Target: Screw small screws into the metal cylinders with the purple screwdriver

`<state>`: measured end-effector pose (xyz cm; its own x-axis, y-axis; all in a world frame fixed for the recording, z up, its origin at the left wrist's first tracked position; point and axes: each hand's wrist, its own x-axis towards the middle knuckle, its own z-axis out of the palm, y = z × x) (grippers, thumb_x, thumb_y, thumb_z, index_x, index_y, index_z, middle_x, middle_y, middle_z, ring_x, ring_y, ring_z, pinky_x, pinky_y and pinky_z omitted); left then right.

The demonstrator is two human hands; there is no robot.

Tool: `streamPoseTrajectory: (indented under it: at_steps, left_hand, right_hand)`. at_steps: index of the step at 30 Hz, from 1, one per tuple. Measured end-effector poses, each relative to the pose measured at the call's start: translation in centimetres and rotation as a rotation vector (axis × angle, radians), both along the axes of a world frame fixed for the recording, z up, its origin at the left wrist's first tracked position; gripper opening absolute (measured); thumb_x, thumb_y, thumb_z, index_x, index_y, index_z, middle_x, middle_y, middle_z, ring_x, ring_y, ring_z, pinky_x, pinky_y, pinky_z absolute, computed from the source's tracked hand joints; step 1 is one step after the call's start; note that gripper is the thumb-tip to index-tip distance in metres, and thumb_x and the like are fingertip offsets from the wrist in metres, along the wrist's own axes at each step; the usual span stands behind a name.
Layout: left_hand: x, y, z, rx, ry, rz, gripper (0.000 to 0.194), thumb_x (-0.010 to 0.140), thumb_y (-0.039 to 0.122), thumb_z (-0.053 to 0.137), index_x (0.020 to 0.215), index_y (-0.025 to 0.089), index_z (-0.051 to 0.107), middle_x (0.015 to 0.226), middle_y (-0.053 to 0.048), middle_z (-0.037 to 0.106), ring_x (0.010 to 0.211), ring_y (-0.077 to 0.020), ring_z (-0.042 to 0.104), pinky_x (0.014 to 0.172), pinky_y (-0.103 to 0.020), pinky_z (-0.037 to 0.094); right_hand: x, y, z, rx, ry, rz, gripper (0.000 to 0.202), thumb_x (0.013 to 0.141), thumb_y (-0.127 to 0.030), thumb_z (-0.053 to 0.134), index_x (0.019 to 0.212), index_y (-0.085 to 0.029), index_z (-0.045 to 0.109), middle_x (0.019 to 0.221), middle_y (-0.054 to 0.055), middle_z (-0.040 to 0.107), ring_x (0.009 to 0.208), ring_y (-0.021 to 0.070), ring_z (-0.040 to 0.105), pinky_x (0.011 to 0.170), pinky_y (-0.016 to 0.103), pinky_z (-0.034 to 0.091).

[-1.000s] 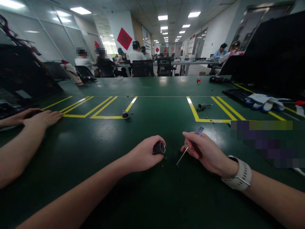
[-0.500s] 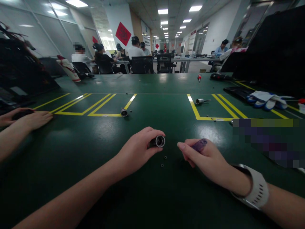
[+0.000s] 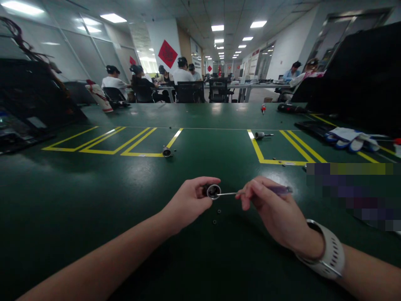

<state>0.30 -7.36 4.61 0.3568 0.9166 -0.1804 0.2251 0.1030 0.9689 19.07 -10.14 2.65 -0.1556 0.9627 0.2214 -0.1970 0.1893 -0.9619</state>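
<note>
Between its thumb and fingers, my left hand [image 3: 191, 202] grips a dark metal cylinder [image 3: 214, 192] with its open round end turned toward me. My right hand [image 3: 272, 205] is closed on a screwdriver with a purple handle [image 3: 280, 190]. The thin shaft [image 3: 228, 193] points left and its tip is at the cylinder's opening; how deep it reaches I cannot tell. Two small dark nuts lie on the green table below the cylinder, one nearer [image 3: 214, 222] and one slightly farther [image 3: 219, 211].
Beyond my hands, a metal cup-shaped part [image 3: 166, 151] and a part with a shaft [image 3: 262, 135] lie by yellow tape. Gloves [image 3: 354, 139] and a red tool [image 3: 263, 109] are farther right. A bottle [image 3: 99, 97] lies back left. Several people sit beyond the table.
My right hand has turned, so the screwdriver's shaft now shows and meets the cylinder's opening. The other person's hands at the left edge have gone from view.
</note>
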Motion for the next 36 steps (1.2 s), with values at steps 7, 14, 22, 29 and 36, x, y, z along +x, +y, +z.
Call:
streamPoseTrajectory:
  at_steps: [7,14,22,29,36]
  left_hand:
    - [0.3,-0.4,0.3,0.002,0.007,0.069,0.037,0.069,0.002,0.057,0.104,0.013,0.061,0.098,-0.006,0.07,0.089,-0.0158,0.065,0.084,-0.03,0.049]
    - [0.3,-0.4,-0.3,0.075,-0.004,0.056,0.031,0.071,0.01,0.06,0.101,0.013,0.064,0.092,-0.005,0.071,0.084,-0.0166,0.066,0.079,-0.03,0.052]
    - [0.2,-0.4,-0.8,0.13,0.04,0.082,0.025,0.071,0.012,0.056,0.093,0.012,0.066,0.084,-0.007,0.072,0.079,-0.019,0.068,0.074,-0.032,0.054]
    - [0.6,-0.6,-0.5,0.111,0.037,0.117,0.024,0.07,0.012,0.057,0.092,0.012,0.067,0.083,-0.006,0.072,0.079,-0.0188,0.068,0.075,-0.031,0.054]
    - [0.4,-0.5,-0.7,0.112,0.037,0.105,0.028,0.068,0.013,0.06,0.095,0.011,0.067,0.084,-0.007,0.072,0.078,-0.019,0.068,0.074,-0.031,0.054]
  right_hand:
    - [0.0,-1.6,0.5,0.502,-0.505,0.0,0.017,0.088,-0.021,0.046,0.078,-0.017,0.059,0.073,0.003,0.059,0.075,0.0156,0.056,0.07,0.032,0.045]
    - [-0.9,-1.9,0.6,0.836,-0.788,0.008,0.011,0.084,-0.009,0.047,0.08,-0.013,0.056,0.071,0.004,0.057,0.07,0.0151,0.052,0.072,0.034,0.046]
    - [-0.9,-2.5,0.4,0.964,-0.882,0.013,0.009,0.083,-0.008,0.05,0.079,-0.011,0.058,0.067,0.005,0.058,0.069,0.0152,0.05,0.074,0.036,0.046]
    - [-0.9,-2.6,0.4,0.996,-0.917,0.007,0.01,0.083,-0.008,0.049,0.081,-0.01,0.058,0.068,0.005,0.058,0.07,0.0159,0.051,0.075,0.036,0.045]
    - [-1.1,-2.5,0.4,0.985,-0.938,0.01,0.011,0.084,-0.008,0.048,0.079,-0.011,0.058,0.067,0.004,0.057,0.068,0.0153,0.05,0.073,0.035,0.045]
